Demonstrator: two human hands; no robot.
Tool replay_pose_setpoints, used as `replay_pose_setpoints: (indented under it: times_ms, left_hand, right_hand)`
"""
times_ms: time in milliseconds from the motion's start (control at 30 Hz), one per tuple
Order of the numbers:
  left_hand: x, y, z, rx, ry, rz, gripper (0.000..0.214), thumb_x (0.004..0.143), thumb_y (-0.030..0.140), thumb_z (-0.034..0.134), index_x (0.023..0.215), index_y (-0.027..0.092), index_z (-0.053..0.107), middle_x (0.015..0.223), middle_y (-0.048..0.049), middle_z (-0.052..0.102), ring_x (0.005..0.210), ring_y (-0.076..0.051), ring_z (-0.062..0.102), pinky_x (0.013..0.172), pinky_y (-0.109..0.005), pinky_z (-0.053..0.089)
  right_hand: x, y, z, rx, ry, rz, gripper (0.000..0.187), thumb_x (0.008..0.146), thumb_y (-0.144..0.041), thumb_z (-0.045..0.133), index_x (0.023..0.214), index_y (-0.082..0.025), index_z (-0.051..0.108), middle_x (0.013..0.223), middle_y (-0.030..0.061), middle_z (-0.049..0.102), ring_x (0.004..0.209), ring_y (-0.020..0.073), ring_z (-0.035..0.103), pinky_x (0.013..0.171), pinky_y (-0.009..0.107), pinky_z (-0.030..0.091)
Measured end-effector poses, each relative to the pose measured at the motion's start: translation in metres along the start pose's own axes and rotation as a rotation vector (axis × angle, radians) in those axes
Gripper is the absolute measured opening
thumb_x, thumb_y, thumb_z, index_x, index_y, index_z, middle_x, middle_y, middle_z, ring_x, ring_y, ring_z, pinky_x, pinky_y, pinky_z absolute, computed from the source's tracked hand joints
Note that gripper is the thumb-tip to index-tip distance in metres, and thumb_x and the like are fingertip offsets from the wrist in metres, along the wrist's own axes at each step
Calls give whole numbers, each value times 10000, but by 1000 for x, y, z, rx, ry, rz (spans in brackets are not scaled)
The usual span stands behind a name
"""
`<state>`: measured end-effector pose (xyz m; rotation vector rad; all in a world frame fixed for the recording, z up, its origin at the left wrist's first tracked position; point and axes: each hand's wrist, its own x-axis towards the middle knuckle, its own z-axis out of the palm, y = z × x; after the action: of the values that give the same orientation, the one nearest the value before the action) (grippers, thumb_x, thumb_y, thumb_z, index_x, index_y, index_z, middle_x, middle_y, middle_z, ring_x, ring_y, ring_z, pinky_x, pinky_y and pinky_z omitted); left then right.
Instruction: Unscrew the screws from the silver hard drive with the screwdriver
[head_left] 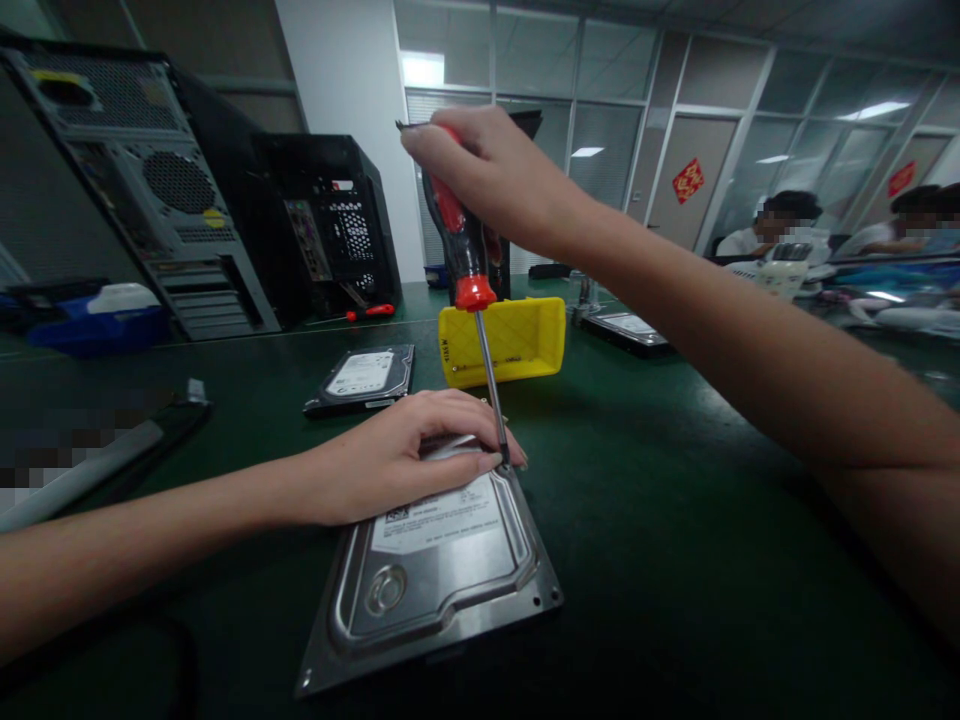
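At the left edge of the green surface (712,500), a white elongated object (90,475) lies partly obscured by blurring; a blue container (105,330) stands behind it. Toward the far left corner, a tall computer case (135,200) presents its rear panel, with a smaller black case (330,220) to its right. A red-handled screwdriver (371,313) lies flat in front of the smaller case. Nearer the middle of the surface, a labelled hard drive (361,375) rests flat. The left hand (427,445) reaches in from the left and lies over the far end of the large hard drive (442,600), which sits label up near the middle of the surface's near edge. Thumb and fingers are narrowly spaced beside the driver tip—whether they grip the drive cannot be told. The right hand (480,165) is closed around the top of the black-and-red screwdriver (455,235); its shaft is tilted, handle leaning left, with the tip at the large drive's far right corner. Behind the shaft, a yellow bin (540,340) faces the near edge. Further right, another drive (628,330) lies toward the far edge. Beyond it, near the far right corner, people (772,225) are seated.
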<state>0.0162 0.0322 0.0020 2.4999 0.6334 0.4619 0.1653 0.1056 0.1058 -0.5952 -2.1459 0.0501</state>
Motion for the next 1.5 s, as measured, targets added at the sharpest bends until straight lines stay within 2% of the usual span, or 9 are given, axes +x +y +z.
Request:
replay_pose_setpoints:
  times_ms: [233,367,500,600,733,1133,1500]
  left_hand:
    - [0,1,0,17,4,12,193,932,180,505,1038,198,666,1069,-20,659,1086,-181,558,990,-302,402]
    - [0,-1,0,11,2,13,194,934,182,505,1044,195,663,1075,-19,658,1085,-180,556,984,-297,406]
    - [-3,-3,0,-1,-12,9,178,939,180,503,1023,183,660,1072,-8,654,1098,-165,546,1004,-282,391]
    - [-4,-2,0,7,-15,-7,178,941,179,501,1027,181,656,1072,0,650,1095,-151,547,995,-260,394]
    - [-3,0,0,10,-16,-17,184,943,177,496,1042,184,651,1076,5,646,1101,-143,545,981,-239,401]
    - [-3,-1,-1,16,-14,-19,189,943,174,498,1053,201,650,1089,10,637,1101,-140,544,971,-232,402]
    - [-1,-1,-1,20,-12,-29,188,941,176,497,1049,195,651,1088,2,635,1086,-144,551,956,-240,413]
  right_hand:
    - [-4,16,7,8,-32,88,323,845,-414,339,728,-134,452,596,-17,481,457,-3,362,422,127,256]
    - [-7,19,6,32,-25,103,325,856,-393,317,691,-139,432,575,-23,470,436,-4,367,423,139,260]
    - [-5,5,0,58,-9,50,260,871,-313,343,726,-127,454,592,-40,419,445,-13,360,450,154,254]
    - [-1,-7,-2,79,62,-57,291,886,-298,343,722,-88,461,612,-43,343,503,-28,312,510,146,239]
    - [3,-17,-2,92,100,-141,291,881,-275,346,723,-53,447,646,-40,330,569,-40,299,601,133,235]
    - [1,-18,-6,94,109,-160,279,860,-256,364,644,-80,365,609,-42,283,541,-36,269,586,143,200]
    - [2,-17,-10,86,130,-218,334,854,-271,362,601,-59,412,608,-30,319,572,-36,270,571,103,196]
